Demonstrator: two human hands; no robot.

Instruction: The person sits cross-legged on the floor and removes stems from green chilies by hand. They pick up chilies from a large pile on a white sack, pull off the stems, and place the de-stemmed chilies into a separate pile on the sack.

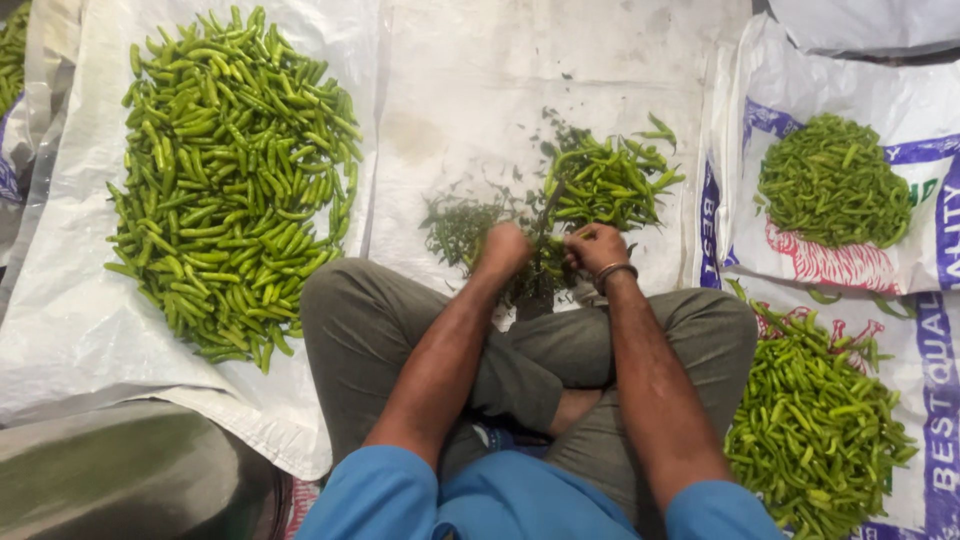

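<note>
Green chillies (605, 185) lie in a small pile at centre frame on white sacking (470, 90), just above the person's crossed legs. Both hands work at the pile's lower edge. Left hand (503, 250) is closed in a fist, knuckles up; what it grips cannot be made out. Right hand (595, 248), with a bangle (613, 272) at the wrist, is curled shut around a few chillies. Dark stems (460, 225) lie scattered left of the hands. Larger heaps sit at upper left (235, 180), upper right (832, 180) and lower right (815, 420).
</note>
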